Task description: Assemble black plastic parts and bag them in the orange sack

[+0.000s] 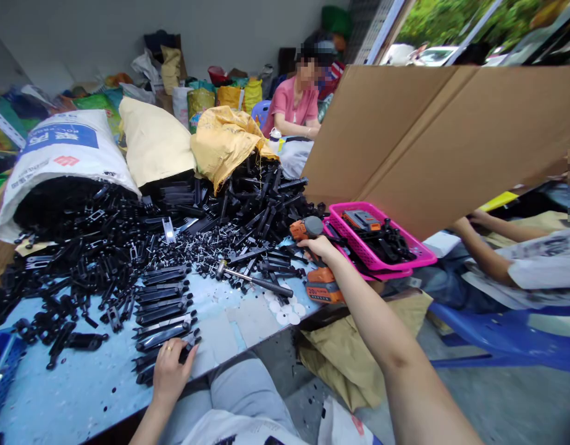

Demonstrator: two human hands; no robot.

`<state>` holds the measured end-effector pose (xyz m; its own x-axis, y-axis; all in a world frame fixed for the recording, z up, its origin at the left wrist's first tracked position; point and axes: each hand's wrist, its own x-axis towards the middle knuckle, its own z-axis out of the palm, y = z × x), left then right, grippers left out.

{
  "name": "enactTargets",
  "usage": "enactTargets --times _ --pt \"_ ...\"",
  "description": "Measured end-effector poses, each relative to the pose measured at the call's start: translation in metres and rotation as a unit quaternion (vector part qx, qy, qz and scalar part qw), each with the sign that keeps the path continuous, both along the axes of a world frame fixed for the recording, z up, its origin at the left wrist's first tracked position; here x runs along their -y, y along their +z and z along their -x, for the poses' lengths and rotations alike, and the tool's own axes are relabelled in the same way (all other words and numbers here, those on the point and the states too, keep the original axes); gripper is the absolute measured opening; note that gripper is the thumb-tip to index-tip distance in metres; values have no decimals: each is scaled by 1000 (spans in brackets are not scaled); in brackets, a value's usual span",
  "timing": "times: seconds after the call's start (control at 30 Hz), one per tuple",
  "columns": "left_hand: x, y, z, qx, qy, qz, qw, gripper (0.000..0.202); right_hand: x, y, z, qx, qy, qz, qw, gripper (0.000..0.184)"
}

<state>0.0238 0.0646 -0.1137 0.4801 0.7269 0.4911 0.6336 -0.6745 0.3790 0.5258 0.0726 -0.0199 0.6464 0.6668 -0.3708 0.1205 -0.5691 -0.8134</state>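
My right hand [320, 248] is wrapped round the handle of an orange and grey cordless drill [307, 227], which stands on its battery at the table's right edge. Near the front edge, my left hand [171, 369] has its thumb and fingers closed about the end of a black plastic part [187, 351]. That piece belongs to a row of long black parts [162, 303] laid side by side. A hammer [257, 281] with a dark grip lies between my hands. Beside its grip are several white discs [287, 312].
Sacks [76, 145] spill black parts across the back of the blue-topped table [210, 321]. Small pins and parts are heaped mid-table. A pink basket [381, 247] stands right of the drill, before a big cardboard sheet [433, 136]. Other people [291, 105] sit behind and to the right.
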Motion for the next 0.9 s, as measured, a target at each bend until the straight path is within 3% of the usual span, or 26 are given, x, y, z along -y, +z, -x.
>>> enactTargets --times 0.3,0.47,0.6,0.7,0.8,0.9 --pt "-1 2 0 -8 -2 3 1000 20 14 -8 6 34 2 25 999 35" --pt "2 0 -3 14 22 -16 1000 28 15 4 9 139 18 56 989 37" --pt "3 -6 -7 47 27 -49 997 26 27 15 22 319 30 128 939 59" --pt "3 -11 -8 63 34 -69 995 27 44 20 39 391 6 168 905 67" --pt "2 -15 -8 59 49 -50 996 32 58 21 66 488 -67 94 865 62" --pt "-1 -11 -5 36 27 3 999 37 63 10 111 548 -101 -89 826 44"
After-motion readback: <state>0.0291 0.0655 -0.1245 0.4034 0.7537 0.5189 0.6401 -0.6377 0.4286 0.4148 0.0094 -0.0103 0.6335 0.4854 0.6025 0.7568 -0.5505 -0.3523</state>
